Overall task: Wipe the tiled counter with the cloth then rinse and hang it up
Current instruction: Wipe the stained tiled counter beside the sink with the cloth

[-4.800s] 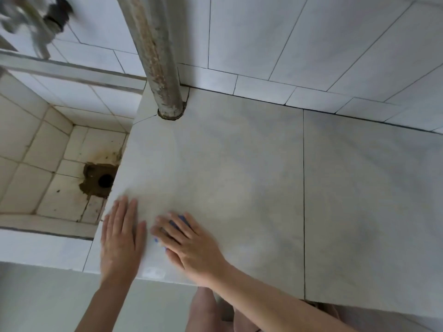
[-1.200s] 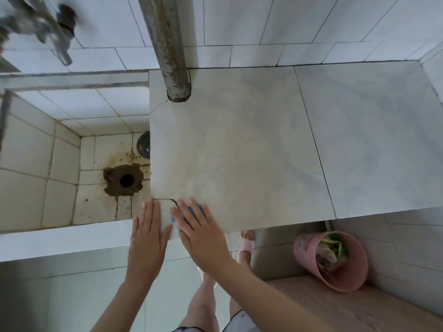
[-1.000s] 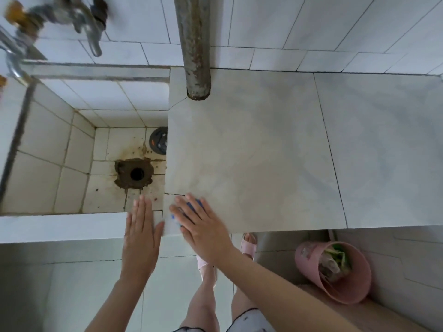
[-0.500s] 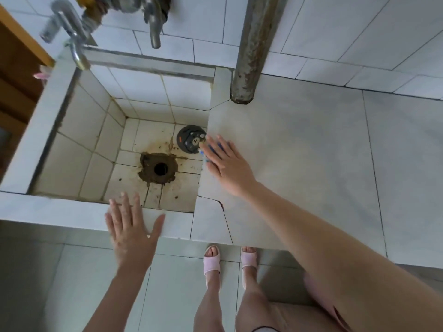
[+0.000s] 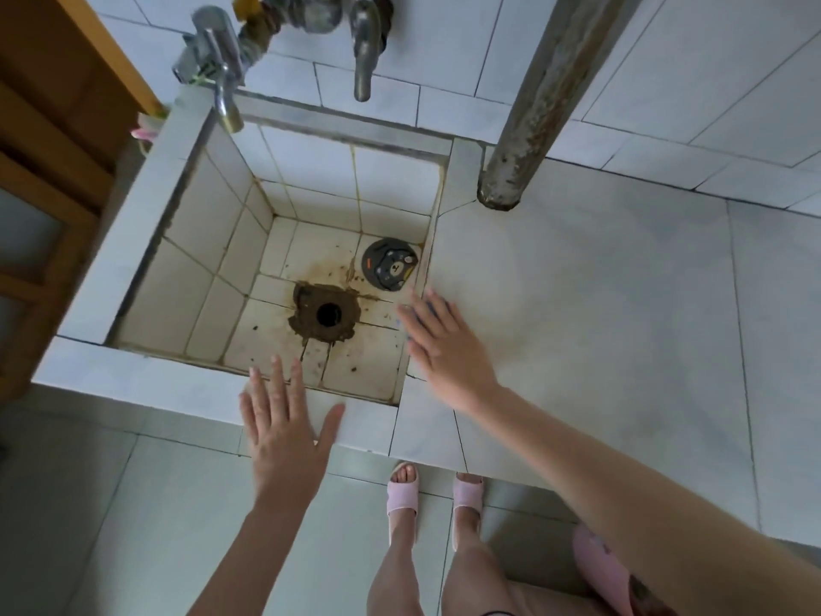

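Nowhere is there writing to read. Right hand (image 5: 448, 349) lies flat on the table (image 5: 599, 326) just beside the sink (image 5: 146, 215), a blue bit of cloth (image 5: 430, 299) under its fingers. Left hand (image 5: 284, 431), grip wide, rests on the sink's front rim.

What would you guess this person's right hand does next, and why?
Probably lift the cloth off the counter into the sink under a tap. The right hand presses it flat at the counter's sink-side edge, and the left hand rests open on the rim.
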### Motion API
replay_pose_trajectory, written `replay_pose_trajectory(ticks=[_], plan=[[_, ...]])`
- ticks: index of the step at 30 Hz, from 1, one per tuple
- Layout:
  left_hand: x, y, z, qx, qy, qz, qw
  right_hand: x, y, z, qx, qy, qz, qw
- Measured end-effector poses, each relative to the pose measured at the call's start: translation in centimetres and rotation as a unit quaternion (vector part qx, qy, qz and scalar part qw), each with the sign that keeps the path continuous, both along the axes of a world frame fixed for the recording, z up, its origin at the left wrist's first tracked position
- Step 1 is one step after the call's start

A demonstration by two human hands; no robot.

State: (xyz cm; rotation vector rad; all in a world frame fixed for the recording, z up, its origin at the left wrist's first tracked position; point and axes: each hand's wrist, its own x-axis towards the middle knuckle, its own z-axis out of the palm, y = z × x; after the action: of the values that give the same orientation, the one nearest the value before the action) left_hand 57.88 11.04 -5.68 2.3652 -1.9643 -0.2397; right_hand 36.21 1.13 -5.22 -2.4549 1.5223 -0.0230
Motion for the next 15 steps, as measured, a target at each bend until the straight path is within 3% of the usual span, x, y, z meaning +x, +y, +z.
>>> replay_pose_trajectory(ticks=[9,12,15], plan=[[0.4,-0.1,0.1,0.022,-0.005,-0.019,1.000,0.1,11.2,0.7,0.002,-0.016,0.138,0.990],[0.1,0.1,0.7,0.018,0.052,-0.017,0.998,-1.5,11.2,1.0,0.013,-0.011,0.204,0.979],[-0.6,0.2,1.4,0.007,0.120,-0.034,0.992,-2.3,10.2,1.0,0.016,-0.009,0.208,0.978]])
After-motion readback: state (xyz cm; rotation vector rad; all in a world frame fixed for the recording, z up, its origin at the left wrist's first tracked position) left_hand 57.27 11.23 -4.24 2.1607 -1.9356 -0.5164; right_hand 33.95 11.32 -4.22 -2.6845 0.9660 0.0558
